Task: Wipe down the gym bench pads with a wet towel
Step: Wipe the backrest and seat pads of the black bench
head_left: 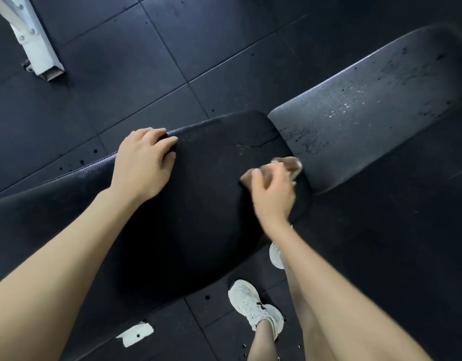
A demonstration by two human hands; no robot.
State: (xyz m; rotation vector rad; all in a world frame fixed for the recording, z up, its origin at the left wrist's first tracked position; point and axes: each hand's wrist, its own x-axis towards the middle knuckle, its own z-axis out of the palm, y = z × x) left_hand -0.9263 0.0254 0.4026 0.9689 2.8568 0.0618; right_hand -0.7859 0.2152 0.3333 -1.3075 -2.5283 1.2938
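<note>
Plainly the wiping step is under way. The right hand, right of centre in the frame, has its fingers curled round a bunched brownish towel and presses it onto the dark near pad, close to that pad's right-hand end, just beside the gap to the next pad. The hand and cloth are blurred, so how the towel is folded cannot be told. The left hand, left of centre, rests on the upper edge of the same pad with its fingers loosely bent and holding nothing; it looks like a brace.

The grey far pad, running to the upper right of the frame, shows pale specks and dark scuffs across its surface, so I judge it not yet wiped. The next move probably calls for carrying the towel across the gap onto that pad and working along its length with firm, overlapping strokes, with the bracing hand shifted to follow.

No bucket, basin or other container is in view, so where the towel is wetted cannot be told. A white frame leg stands at the upper left on the black floor tiles.
</note>
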